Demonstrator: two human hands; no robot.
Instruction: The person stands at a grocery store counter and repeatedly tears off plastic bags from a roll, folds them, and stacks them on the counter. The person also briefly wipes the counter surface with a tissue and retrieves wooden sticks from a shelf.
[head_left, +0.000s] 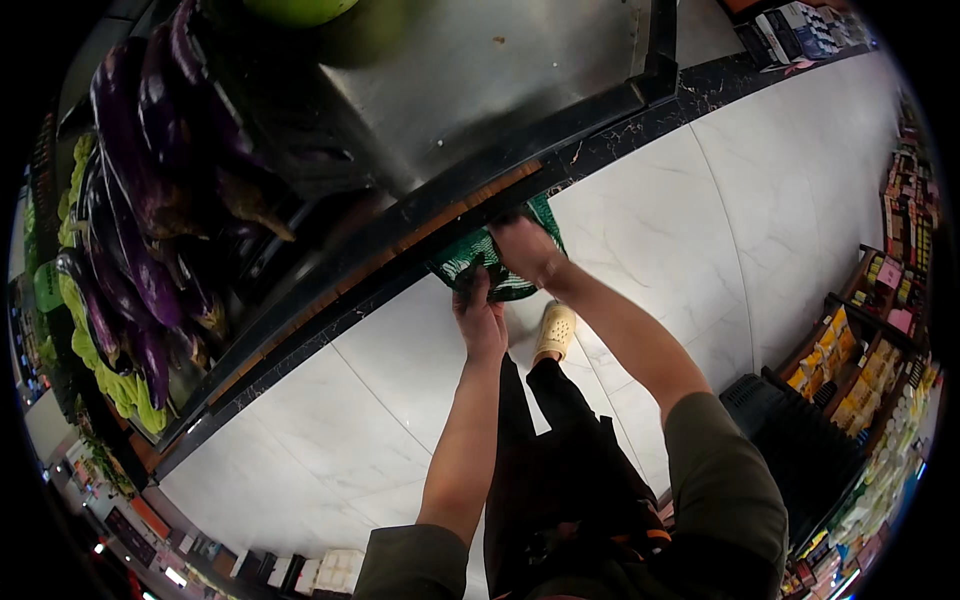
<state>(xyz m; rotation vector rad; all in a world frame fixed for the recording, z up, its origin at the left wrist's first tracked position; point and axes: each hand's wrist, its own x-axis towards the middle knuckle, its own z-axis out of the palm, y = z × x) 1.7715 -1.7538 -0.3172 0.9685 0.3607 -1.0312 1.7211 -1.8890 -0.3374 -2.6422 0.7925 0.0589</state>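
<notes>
Below the edge of a produce display, my left hand (481, 319) grips the near rim of a green mesh bag or net (457, 259). My right hand (525, 244) is at the upper right part of the same green mesh; its fingers are dark, blurred and partly hidden, so its hold cannot be made out. Part of the mesh lies under the display's edge. Long purple eggplants (139, 142) are heaped at the left of the display, beside a bare metal surface (465, 90). A round green vegetable or fruit (300, 9) shows at the top edge.
The display's black edge (480, 165) runs diagonally above my hands. Leafy greens (112, 375) lie at far left. A stack of black baskets or crates (795, 442) and shelves with yellow packets (825, 349) stand at right. My foot in a cream clog (556, 330) is on the tiled floor.
</notes>
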